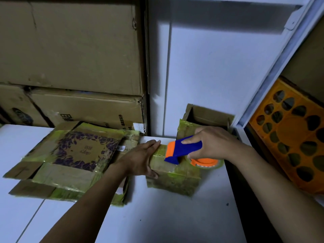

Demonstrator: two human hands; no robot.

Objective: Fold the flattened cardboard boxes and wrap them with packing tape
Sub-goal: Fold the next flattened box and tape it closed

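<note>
White tabletop [157, 216] nearest, filling the lower part of the frame. On it, right of centre: a small folded cardboard box [175, 179], brown, its faces glossy with yellowish tape.

Left hand [140, 158] laid palm down on the left end of the box top; fingers [152, 143] straight and together, pointing toward the upper right, thumb down along the near side of the box. Presses or rests, cannot tell which.

Right hand [215, 142] above the right end of the box, fingers [191, 141] curled and clamped around the blue handle of a tape dispenser [182, 149]. Blue and orange head of the dispenser touching the box top, just beside the left fingertips. Tape roll [205, 162] with an orange hub lying flat at the right rear of the box, under the wrist.

Centre left, just beside the box: a pile of flattened boxes [70, 163], taped in the same yellowish film, the top one printed with a purple leaf border.

Behind the right hand: a small open carton [208, 116] against a white wall panel [219, 67]. Upper left: large stacked brown cartons [70, 46]. Right edge: an orange plastic crate [289, 146] with rounded holes, tilted.
</note>
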